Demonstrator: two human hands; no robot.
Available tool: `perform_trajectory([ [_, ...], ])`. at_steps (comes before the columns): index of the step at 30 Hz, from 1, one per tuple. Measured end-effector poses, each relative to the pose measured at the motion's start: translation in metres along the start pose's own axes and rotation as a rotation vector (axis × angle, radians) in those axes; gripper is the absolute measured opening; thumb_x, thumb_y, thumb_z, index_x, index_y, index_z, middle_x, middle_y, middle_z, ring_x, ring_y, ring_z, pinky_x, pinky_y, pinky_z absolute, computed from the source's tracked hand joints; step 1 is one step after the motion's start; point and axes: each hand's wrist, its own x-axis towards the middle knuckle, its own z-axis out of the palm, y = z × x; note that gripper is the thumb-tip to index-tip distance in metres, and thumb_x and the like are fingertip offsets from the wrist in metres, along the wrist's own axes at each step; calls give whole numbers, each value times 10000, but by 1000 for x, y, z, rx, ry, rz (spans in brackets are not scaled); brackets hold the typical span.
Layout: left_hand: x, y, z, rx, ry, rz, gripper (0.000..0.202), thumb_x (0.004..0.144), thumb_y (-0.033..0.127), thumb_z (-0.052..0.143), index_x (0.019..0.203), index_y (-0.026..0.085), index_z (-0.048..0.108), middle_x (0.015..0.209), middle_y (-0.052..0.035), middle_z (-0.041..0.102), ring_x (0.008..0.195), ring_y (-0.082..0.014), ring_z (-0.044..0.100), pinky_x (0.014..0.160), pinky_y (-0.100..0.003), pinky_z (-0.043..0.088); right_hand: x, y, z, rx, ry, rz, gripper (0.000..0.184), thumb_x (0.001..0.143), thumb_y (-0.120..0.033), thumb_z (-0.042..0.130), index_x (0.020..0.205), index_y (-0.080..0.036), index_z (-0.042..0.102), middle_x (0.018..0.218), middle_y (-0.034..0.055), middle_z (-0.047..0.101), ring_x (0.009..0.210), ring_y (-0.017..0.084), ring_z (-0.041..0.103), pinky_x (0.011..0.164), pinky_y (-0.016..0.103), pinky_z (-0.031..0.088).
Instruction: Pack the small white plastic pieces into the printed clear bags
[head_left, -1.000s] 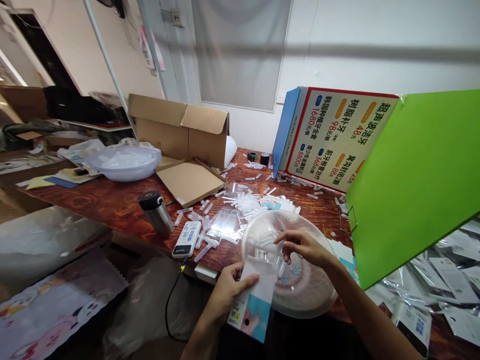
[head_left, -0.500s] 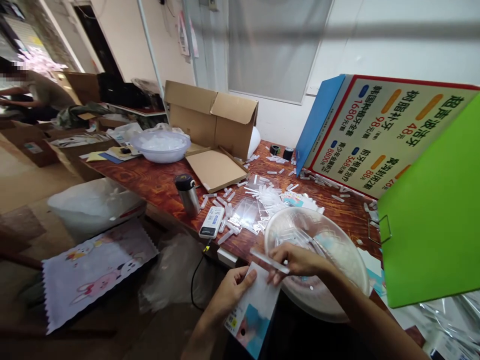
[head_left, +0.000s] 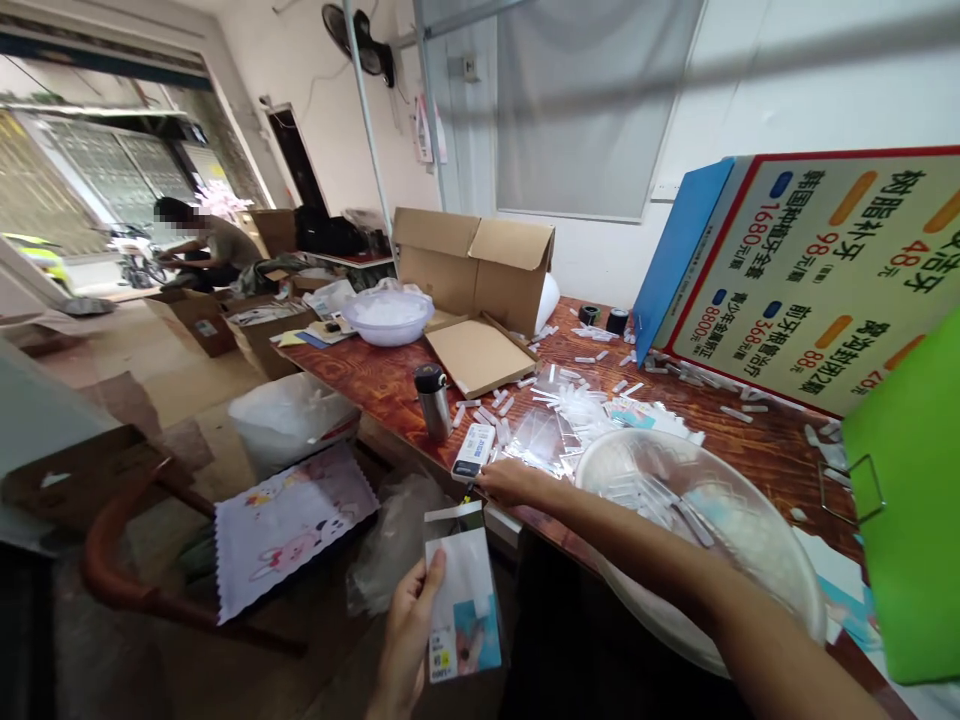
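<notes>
The left hand (head_left: 405, 635) grips a small white-and-blue printed paper packet (head_left: 463, 590) by its left edge, thumb on the front. It holds the packet upright below the edge of the red-brown wooden desk (head_left: 375, 375), with the top flap standing open.

Half a second ago the right hand (head_left: 510, 483) was at the packet's mouth with a slim clear plastic tube pinched in its fingers. It has since left the packet and gone out to the desk's near edge. There it lies knuckles-up, just beside the white power bank (head_left: 472, 453) and the heap of clear plastic sleeves (head_left: 544, 440). Its fingers curl down out of sight, so I cannot tell whether it holds anything. No tube shows in it, and whether the tube went into the packet is not visible either.

The move reads as one filling stroke finished and the free hand now among the loose stock. The large clear plastic bowl (head_left: 637, 450) of tubes sits under the right forearm, and a steel flask (head_left: 433, 402) stands further left on the desk.
</notes>
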Motion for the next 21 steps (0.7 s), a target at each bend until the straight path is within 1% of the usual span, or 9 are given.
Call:
perform_trajectory([
  [3,2,1,-2,-3,2,17,603,580,664,842,838,156,644,526,29,637,378,-130,547,363,-214,432,-5,6,0,47,35,13,187,849,-113,615,1022,-102,684,902,90,704,740,162,596,651,239,434],
  [6,8,3,0,-50,10,34,616,565,638,862,877,151,650,608,5,693,471,-162,632,409,-219,473,-27,11,-16,144,89,6,218,888,-217,640,1082,-118,651,937,57,680,748,137,579,633,211,413],
  [9,15,8,3,-114,61,51,634,558,600,880,959,169,643,676,-2,727,575,-196,699,449,-219,500,-69,2,-35,424,188,-19,187,897,-309,658,960,-133,654,836,12,626,719,122,542,623,210,389],
  [11,19,14,7,-145,78,72,639,557,576,889,995,194,624,712,7,740,619,-204,720,478,-219,516,-102,-11,-43,647,269,-19,234,911,-376,645,896,-142,641,808,5,592,725,127,529,641,226,391],
  [12,21,17,11,-154,74,86,646,553,570,894,1004,202,615,735,9,747,640,-205,727,494,-220,524,-118,-18,-46,742,303,-4,269,927,-418,622,911,-149,629,824,8,589,738,133,534,658,236,402],
  [14,24,21,19,-148,46,109,673,544,580,897,1021,206,606,779,3,760,674,-210,736,519,-222,536,-147,-32,-49,899,353,50,336,953,-497,567,979,-163,596,865,18,595,765,146,553,704,261,429],
  [17,27,21,35,-103,-13,111,727,544,607,885,1074,192,610,828,-20,772,691,-222,739,514,-230,540,-179,-45,-51,981,399,139,420,956,-598,514,978,-182,567,853,15,578,759,148,535,720,275,425],
  [19,28,16,44,-67,-54,87,748,560,617,872,1113,188,606,844,-31,776,683,-227,737,491,-229,531,-190,-49,-48,1018,425,160,465,919,-653,541,941,-190,576,828,6,557,732,139,490,678,261,392],
  [21,27,9,51,-25,-95,50,751,583,626,856,1139,190,601,840,-34,776,669,-226,734,467,-222,519,-194,-49,-42,1106,463,198,501,878,-691,573,876,-190,595,753,-8,523,669,126,436,607,250,346],
])
